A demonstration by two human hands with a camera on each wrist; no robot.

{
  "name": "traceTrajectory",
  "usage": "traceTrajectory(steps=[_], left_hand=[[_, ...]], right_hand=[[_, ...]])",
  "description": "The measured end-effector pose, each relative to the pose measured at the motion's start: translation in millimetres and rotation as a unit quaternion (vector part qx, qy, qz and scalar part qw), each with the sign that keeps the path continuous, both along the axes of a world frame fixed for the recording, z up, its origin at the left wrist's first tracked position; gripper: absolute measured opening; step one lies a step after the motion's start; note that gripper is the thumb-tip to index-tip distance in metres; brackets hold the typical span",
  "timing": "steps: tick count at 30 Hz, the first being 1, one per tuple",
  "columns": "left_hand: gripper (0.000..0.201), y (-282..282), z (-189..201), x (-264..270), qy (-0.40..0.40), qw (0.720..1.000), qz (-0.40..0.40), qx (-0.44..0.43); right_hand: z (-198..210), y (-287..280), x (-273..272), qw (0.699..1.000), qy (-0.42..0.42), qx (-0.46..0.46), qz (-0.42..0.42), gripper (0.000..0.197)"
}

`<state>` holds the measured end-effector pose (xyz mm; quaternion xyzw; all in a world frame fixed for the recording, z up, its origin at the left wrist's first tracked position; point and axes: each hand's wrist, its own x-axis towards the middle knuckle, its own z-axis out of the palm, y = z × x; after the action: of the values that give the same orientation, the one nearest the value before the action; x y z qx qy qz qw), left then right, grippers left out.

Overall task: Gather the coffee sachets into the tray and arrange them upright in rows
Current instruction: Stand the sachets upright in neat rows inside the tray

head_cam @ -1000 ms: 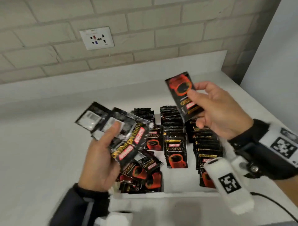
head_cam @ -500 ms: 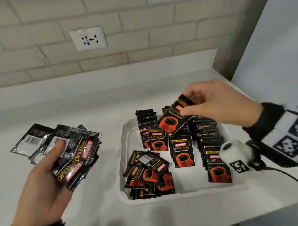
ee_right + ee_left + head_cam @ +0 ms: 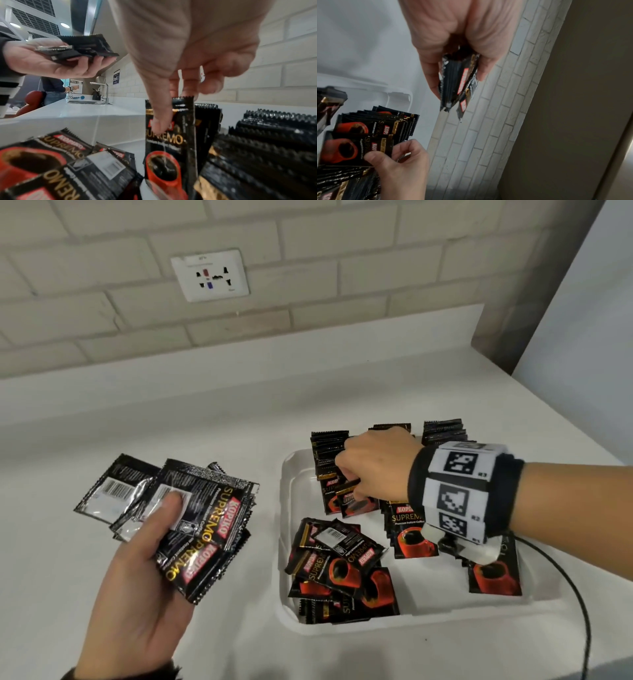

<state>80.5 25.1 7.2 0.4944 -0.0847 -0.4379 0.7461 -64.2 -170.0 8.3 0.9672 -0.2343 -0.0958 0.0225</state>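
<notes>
A white tray (image 3: 284,508) on the white worktop holds three rows of upright black coffee sachets: a left row (image 3: 329,450), a middle row (image 3: 411,529) and a right row (image 3: 445,433). A loose pile of sachets (image 3: 342,570) lies flat in the tray's front left. My right hand (image 3: 356,484) pinches one sachet (image 3: 356,503) by its top edge, and it stands upright at the front of the left row (image 3: 171,148). Left of the tray, my left hand (image 3: 164,522) grips a fanned bundle of sachets (image 3: 212,529) above the worktop, thumb on top.
A wall socket (image 3: 210,275) sits in the brick wall behind. A black cable (image 3: 579,594) trails from my right wrist past the tray's right side. The worktop ends at a corner to the right. Far along the counter are a tap (image 3: 104,92) and another person (image 3: 53,88).
My right hand brought its sachet down from above the tray into the front of the left row. My left hand carried the bundle leftward, off the tray.
</notes>
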Motion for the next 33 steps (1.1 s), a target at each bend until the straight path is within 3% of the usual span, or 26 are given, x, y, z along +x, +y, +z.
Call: traceTrajectory(steps=[5,7,10,16,19,21,25,26,29,33], left_hand=[[0.067,-0.1,-4.7,4.6,-0.003,1.000,0.007,0.001],[0.061,-2.1,-4.3,4.0,-0.004,1.000,0.003,0.003],[0.035,-5.4,-1.6,1.7,0.003,1.000,0.003,-0.001],[0.042,-4.7,-2.3,-2.1,-0.003,1.000,-0.015,0.007],[0.016,-7.2,-0.5,-7.7,0.018,1.000,-0.020,0.014],[0.025,-11.3,-1.2,-11.4,0.024,0.999,-0.026,0.021],[0.081,-20.8,-1.8,-17.8,0.037,0.997,-0.058,0.028],[0.086,-23.5,-1.7,-20.3,0.040,0.996,-0.063,0.039],[0.050,-32.5,-2.8,-26.9,0.048,0.994,-0.085,0.047],[0.041,-48.4,-3.7,-40.2,0.040,0.992,-0.116,0.039]], right_hand=[[-5.0,-4.4,-4.9,0.998,-0.005,-0.055,0.000,0.025],[-5.5,-6.2,-6.9,0.998,-0.010,-0.065,0.004,0.024],[-5.9,-7.0,-8.2,0.998,-0.019,-0.067,0.010,0.021],[-9.7,-7.1,-4.2,0.995,-0.074,0.065,-0.029,0.028],[-12.2,-4.5,1.3,0.992,-0.079,0.089,-0.028,0.030],[-13.0,-2.9,3.7,0.994,-0.072,0.081,-0.023,0.034],[-9.3,-5.5,2.3,0.996,-0.076,0.042,-0.016,0.039],[-6.5,-6.7,0.9,0.996,-0.081,0.035,-0.020,0.040],[9.5,-9.2,-8.1,0.991,-0.116,0.030,-0.054,0.040],[33.2,-5.1,-33.8,0.960,-0.227,0.127,-0.100,0.031]])
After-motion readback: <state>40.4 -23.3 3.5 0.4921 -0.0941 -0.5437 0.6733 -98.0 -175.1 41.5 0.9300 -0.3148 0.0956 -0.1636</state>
